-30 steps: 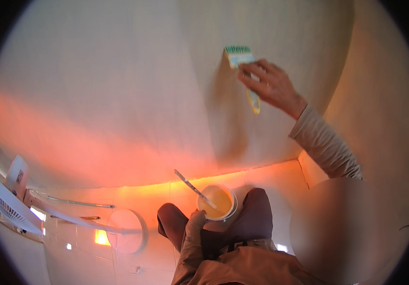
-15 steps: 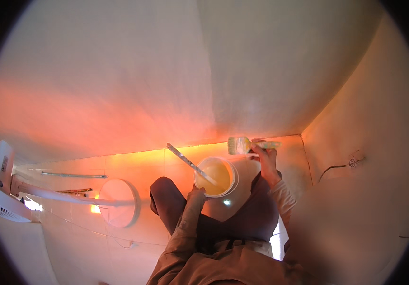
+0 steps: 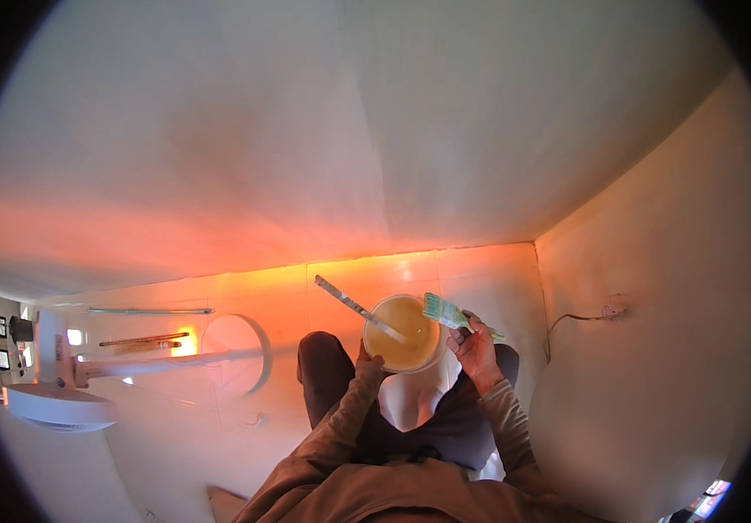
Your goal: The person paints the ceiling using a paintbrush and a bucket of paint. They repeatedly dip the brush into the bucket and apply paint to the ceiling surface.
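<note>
My left hand (image 3: 373, 359) grips the near left rim of a white bucket (image 3: 441, 349) of pale yellow liquid (image 3: 414, 350), held between my knees. A flat, paint-marked stick (image 3: 345, 299) leans in the liquid, its upper end sticking out past the far left rim. In my right hand (image 3: 477, 350) is a wide paintbrush (image 3: 449, 313), fingers closed round its handle. The brush's pale green bristles point left and are at the bucket's right rim; whether they touch it I cannot tell.
A large pale wall (image 3: 218, 131) rises ahead and meets a side wall (image 3: 663, 218) at right, where a cable (image 3: 577, 316) runs to a socket (image 3: 613, 307). Left on the tiled floor stand a white pedestal fan (image 3: 61, 408), a long pole (image 3: 149, 310) and thin rods (image 3: 144, 343).
My right hand has brought the paintbrush back from near the foot of the wall to the bucket's rim, tilting its handle downward. My left hand keeps hold of the bucket. The view has shifted slightly.
</note>
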Demonstrator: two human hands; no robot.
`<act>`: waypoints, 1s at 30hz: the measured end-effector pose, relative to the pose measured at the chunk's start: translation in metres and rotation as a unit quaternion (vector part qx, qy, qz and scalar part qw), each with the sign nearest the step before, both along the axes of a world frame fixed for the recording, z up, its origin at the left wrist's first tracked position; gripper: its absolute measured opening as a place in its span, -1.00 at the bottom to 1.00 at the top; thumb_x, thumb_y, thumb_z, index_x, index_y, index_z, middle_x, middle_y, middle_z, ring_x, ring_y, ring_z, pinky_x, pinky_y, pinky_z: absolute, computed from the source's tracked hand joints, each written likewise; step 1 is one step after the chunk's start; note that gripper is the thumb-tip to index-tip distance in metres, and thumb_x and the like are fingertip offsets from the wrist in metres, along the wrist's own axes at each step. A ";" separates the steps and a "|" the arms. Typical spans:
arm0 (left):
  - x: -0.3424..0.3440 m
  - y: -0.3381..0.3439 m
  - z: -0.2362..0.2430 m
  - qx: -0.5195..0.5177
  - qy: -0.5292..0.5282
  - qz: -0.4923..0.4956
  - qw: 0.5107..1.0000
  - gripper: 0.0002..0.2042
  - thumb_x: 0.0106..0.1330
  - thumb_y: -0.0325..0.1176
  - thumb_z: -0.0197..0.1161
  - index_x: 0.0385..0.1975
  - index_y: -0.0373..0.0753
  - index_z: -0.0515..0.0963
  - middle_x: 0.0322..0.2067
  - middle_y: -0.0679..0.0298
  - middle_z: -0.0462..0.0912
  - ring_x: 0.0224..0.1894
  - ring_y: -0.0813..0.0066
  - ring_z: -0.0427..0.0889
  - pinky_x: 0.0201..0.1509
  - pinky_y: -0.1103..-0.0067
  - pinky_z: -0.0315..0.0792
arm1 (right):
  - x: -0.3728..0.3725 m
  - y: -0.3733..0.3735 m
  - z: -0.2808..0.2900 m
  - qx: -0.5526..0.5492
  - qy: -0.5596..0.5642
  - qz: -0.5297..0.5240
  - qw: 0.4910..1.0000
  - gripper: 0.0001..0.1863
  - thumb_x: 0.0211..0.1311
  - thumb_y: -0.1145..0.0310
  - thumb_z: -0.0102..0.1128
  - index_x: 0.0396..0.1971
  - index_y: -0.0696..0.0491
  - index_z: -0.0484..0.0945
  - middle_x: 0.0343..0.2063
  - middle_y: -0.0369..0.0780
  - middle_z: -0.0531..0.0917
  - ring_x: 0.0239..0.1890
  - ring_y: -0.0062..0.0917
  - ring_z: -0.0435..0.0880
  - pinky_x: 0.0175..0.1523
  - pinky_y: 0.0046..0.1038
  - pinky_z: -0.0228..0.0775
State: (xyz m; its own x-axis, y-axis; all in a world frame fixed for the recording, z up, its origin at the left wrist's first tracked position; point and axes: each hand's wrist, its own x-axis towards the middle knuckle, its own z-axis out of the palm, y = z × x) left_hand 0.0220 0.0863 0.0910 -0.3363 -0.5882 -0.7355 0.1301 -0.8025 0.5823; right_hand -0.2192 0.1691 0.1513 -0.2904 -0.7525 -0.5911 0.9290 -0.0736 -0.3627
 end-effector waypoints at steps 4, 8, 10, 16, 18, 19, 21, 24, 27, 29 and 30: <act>0.003 0.010 0.060 -0.043 0.006 0.005 0.999 -0.16 0.21 -0.82 -0.20 0.51 0.06 0.09 0.28 0.10 0.41 0.22 0.03 0.54 0.12 0.19 0.65 | 0.004 0.008 0.090 -0.002 0.059 0.025 0.998 -0.54 0.39 0.18 0.16 0.25 -0.09 0.45 0.11 -0.23 0.62 0.04 -0.42 0.71 -0.02 -0.26 0.66; -0.010 0.025 0.121 -0.039 -0.006 0.045 0.998 -0.17 0.19 -0.83 -0.15 0.49 0.04 0.15 0.22 0.11 0.48 0.18 0.04 0.56 0.05 0.18 0.66 | -0.015 0.014 0.160 -0.005 0.115 0.070 0.991 -0.56 0.45 0.18 0.10 0.25 -0.06 0.41 0.11 -0.21 0.59 0.08 -0.38 0.67 0.02 -0.30 0.60; -0.015 0.027 0.141 -0.043 -0.005 0.049 0.998 -0.18 0.18 -0.83 -0.11 0.48 0.04 0.17 0.20 0.11 0.51 0.16 0.03 0.57 0.01 0.15 0.67 | -0.026 0.015 0.186 0.018 0.136 0.083 0.987 -0.61 0.48 0.18 0.09 0.20 -0.01 0.42 0.06 -0.21 0.59 0.06 -0.37 0.67 -0.03 -0.31 0.60; -0.035 0.050 0.247 -0.110 -0.051 0.009 0.993 -0.19 0.17 -0.81 -0.07 0.46 0.03 0.18 0.19 0.14 0.52 0.15 0.06 0.57 0.04 0.21 0.65 | -0.053 0.028 0.310 0.014 0.232 0.112 0.966 -0.70 0.44 0.25 0.22 0.05 0.07 0.57 -0.02 -0.20 0.63 -0.09 -0.44 0.73 -0.12 -0.40 0.63; -0.032 0.055 0.266 -0.145 -0.033 0.023 0.989 -0.19 0.17 -0.81 -0.05 0.47 0.02 0.17 0.20 0.14 0.51 0.16 0.09 0.56 0.05 0.23 0.63 | -0.057 0.024 0.366 -0.003 0.333 0.130 0.934 -0.71 0.43 0.25 0.24 0.00 0.10 0.60 -0.04 -0.21 0.64 -0.11 -0.46 0.73 -0.12 -0.43 0.63; -0.035 0.060 0.270 -0.145 -0.043 0.017 0.988 -0.19 0.17 -0.81 -0.03 0.47 0.02 0.17 0.20 0.14 0.51 0.18 0.10 0.56 0.06 0.23 0.63 | -0.057 0.024 0.388 -0.004 0.391 0.136 0.910 -0.72 0.43 0.25 0.25 -0.03 0.12 0.62 -0.06 -0.21 0.65 -0.12 -0.47 0.73 -0.12 -0.44 0.63; -0.032 0.065 0.275 -0.201 -0.061 -0.003 0.978 -0.19 0.19 -0.80 -0.01 0.48 0.03 0.16 0.22 0.15 0.49 0.20 0.11 0.54 0.05 0.23 0.62 | -0.052 0.023 0.434 -0.013 0.473 0.118 0.873 -0.72 0.40 0.30 0.28 -0.04 0.16 0.63 -0.11 -0.23 0.67 -0.13 -0.53 0.70 -0.11 -0.50 0.59; -0.006 0.089 0.270 -0.276 -0.084 -0.018 0.957 -0.20 0.25 -0.78 0.01 0.50 0.06 0.11 0.24 0.14 0.47 0.24 0.13 0.51 0.07 0.25 0.60 | -0.039 0.036 0.475 -0.068 0.591 0.116 0.796 -0.73 0.38 0.37 0.27 -0.01 0.17 0.60 -0.22 -0.23 0.70 -0.23 -0.57 0.67 -0.14 -0.53 0.55; -0.028 0.098 0.334 -0.166 -0.070 -0.014 0.984 -0.17 0.32 -0.75 -0.01 0.55 0.11 -0.01 0.29 0.11 0.41 0.26 0.18 0.50 0.16 0.36 0.52 | -0.034 0.057 0.504 -0.037 0.598 0.112 0.793 -0.74 0.32 0.44 0.28 -0.03 0.18 0.61 -0.26 -0.23 0.71 -0.28 -0.57 0.67 -0.13 -0.54 0.54; -0.046 0.098 0.433 -0.114 -0.052 -0.046 0.991 -0.12 0.33 -0.76 -0.02 0.58 0.16 -0.11 0.31 0.08 0.39 0.24 0.17 0.49 0.18 0.35 0.50 | -0.027 0.073 0.527 -0.017 0.615 0.137 0.776 -0.75 0.28 0.47 0.28 -0.06 0.19 0.63 -0.28 -0.22 0.72 -0.29 -0.57 0.67 -0.12 -0.53 0.55; -0.039 0.100 0.427 -0.137 -0.056 -0.031 0.989 -0.12 0.33 -0.76 -0.02 0.58 0.17 -0.12 0.31 0.09 0.39 0.24 0.14 0.49 0.16 0.29 0.51 | -0.020 0.070 0.538 -0.025 0.625 0.149 0.766 -0.75 0.26 0.49 0.28 -0.08 0.20 0.64 -0.30 -0.22 0.73 -0.30 -0.57 0.67 -0.11 -0.53 0.55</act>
State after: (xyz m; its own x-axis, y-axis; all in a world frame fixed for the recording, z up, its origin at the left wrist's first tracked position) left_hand -0.0166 0.1865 0.5176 -0.3024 -0.7515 -0.5864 0.0082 -0.6172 0.7868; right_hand -0.2395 0.2395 0.6897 -0.4167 -0.9081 0.0400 -0.1638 0.0317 -0.9860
